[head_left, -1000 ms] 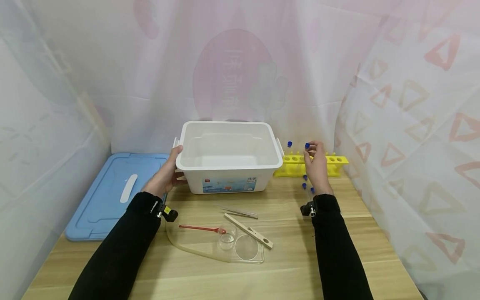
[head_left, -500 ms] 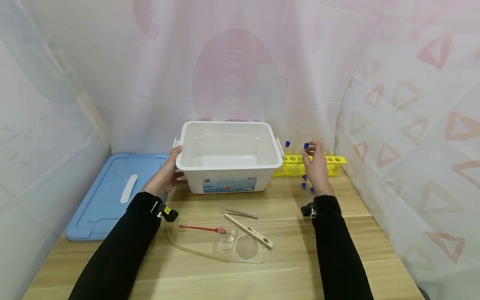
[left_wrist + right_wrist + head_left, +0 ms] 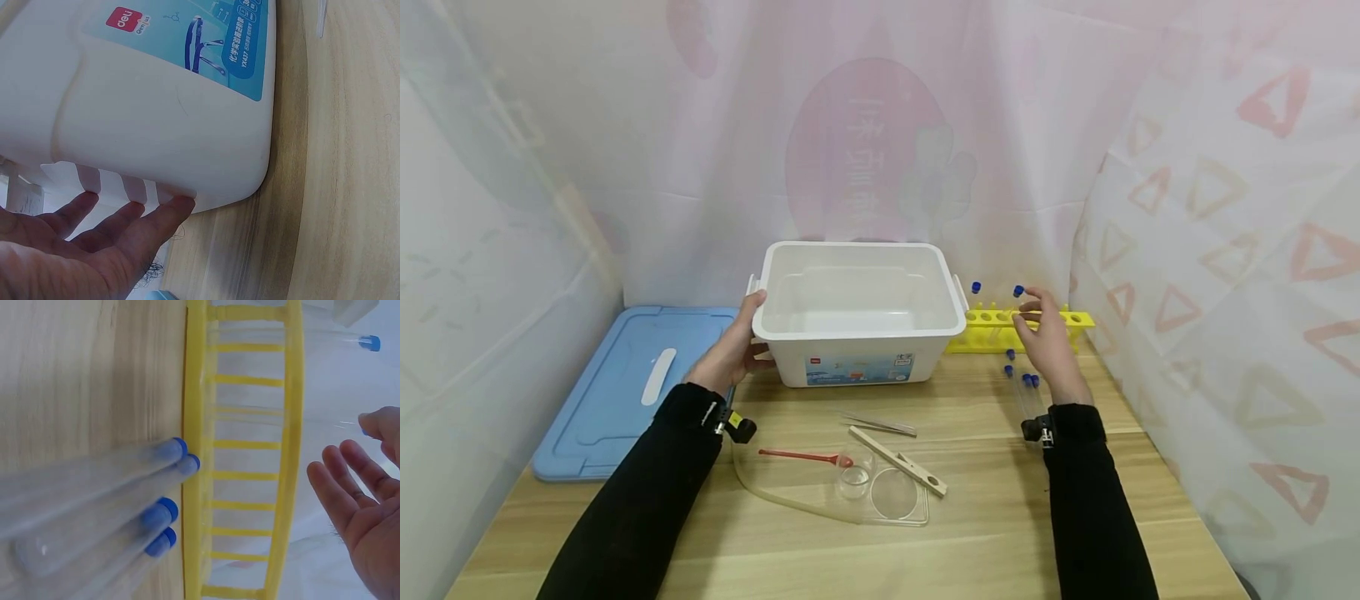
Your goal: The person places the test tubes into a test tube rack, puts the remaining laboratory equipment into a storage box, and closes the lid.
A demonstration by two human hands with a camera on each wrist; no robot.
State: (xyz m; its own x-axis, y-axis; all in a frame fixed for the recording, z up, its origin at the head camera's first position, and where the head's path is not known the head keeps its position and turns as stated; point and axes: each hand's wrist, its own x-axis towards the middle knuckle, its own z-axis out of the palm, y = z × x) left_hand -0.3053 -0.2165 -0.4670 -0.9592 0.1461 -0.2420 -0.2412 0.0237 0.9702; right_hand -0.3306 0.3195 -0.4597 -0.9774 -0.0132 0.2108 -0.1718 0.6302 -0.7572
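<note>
My left hand (image 3: 733,346) is at the left end of a white plastic bin (image 3: 850,354), its thumb at the rim by the handle. In the left wrist view, extended fingers (image 3: 169,215) rest their tips against the bin's outer side wall. My right hand (image 3: 1048,337) is at a yellow test tube rack (image 3: 977,340), fingers spread and fairly straight. Its fingertips are close beside the blue cap of a test tube (image 3: 1018,291) standing in the rack; contact is unclear. Another blue-capped test tube (image 3: 337,340) stands in the rack near the bin.
Several capped test tubes (image 3: 94,481) lie on the table before the rack. Nearer are tweezers (image 3: 880,425), a wooden test tube clamp (image 3: 898,462), a red spoon-ended stick (image 3: 797,456), clear dishes (image 3: 853,479) and a pale rubber tube (image 3: 775,500). A blue lid (image 3: 602,392) lies left.
My right hand has loosened its fingers from the capped test tube and shifted slightly right, leaving the tube standing in the rack. My left hand and the bin stay where they were.
</note>
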